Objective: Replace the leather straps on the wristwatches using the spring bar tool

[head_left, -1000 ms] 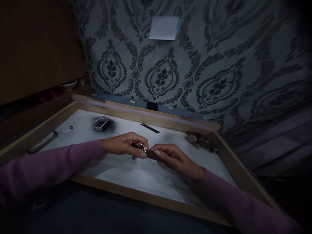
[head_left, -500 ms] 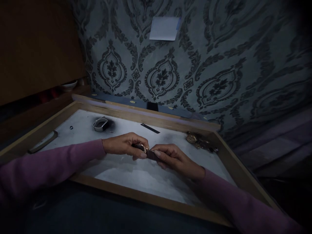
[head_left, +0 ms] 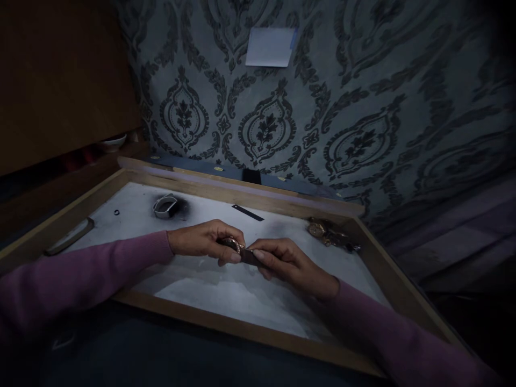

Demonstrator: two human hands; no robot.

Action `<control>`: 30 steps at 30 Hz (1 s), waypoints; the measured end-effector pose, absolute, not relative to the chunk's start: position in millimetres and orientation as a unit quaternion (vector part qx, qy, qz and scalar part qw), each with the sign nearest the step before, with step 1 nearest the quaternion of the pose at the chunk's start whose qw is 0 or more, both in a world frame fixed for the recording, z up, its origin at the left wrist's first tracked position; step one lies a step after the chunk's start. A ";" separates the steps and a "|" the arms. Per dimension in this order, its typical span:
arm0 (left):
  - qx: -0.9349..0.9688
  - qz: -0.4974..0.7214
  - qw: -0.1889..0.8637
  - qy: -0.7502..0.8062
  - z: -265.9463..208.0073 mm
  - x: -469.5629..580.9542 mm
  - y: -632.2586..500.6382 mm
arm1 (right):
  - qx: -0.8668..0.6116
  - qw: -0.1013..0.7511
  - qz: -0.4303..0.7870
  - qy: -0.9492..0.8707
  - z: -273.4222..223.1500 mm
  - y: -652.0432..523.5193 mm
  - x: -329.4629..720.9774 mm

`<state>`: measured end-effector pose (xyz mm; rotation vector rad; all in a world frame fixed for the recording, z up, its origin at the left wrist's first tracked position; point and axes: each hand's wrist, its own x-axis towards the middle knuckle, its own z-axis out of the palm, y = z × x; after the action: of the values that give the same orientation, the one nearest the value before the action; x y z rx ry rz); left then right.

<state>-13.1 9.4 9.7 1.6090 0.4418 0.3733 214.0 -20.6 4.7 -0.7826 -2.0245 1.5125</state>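
Above the white-lined tray (head_left: 226, 323), my left hand (head_left: 209, 241) is closed around the case of a wristwatch (head_left: 233, 243) with a shiny gold-toned rim. My right hand (head_left: 286, 263) pinches the dark strap (head_left: 250, 257) on the watch's right side, thumb on top. Both hands hold the same watch, close together, near the middle of the tray. The fingers partly hide the watch face and the strap's far end.
Inside the tray lie a grey-banded watch (head_left: 165, 206), a small dark ring (head_left: 116, 212), a flat black strip (head_left: 247, 213), a curved strap-like piece (head_left: 71, 238) and a heap of gold-toned watches (head_left: 318, 230). Wooden walls frame it. Behind stands a patterned wall with a white paper (head_left: 270, 47).
Almost nothing differs. The view has shifted very slightly, and both hands keep their grip on the watch in about the same place.
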 end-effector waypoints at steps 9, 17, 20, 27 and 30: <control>0.710 0.166 0.655 0.200 9.0 -13.2 10.6 | -0.296 0.252 0.533 -0.751 8.2 -21.2 214.1; 0.702 0.167 0.662 0.202 10.6 -12.6 9.7 | -0.295 0.256 0.521 -0.759 8.7 -21.3 213.6; 0.702 0.169 0.661 0.202 11.3 -12.2 9.6 | -0.297 0.258 0.511 -0.764 8.2 -21.6 213.8; 0.708 0.166 0.655 0.207 11.3 -13.2 9.7 | -0.294 0.270 0.493 -0.774 7.6 -21.7 213.5; 0.712 0.161 0.649 0.213 11.4 -13.6 9.9 | -0.290 0.277 0.486 -0.777 7.6 -21.7 213.3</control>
<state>-13.6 9.9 11.4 1.6189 0.4830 0.3661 213.3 -21.7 7.6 -0.7776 -2.0861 1.3039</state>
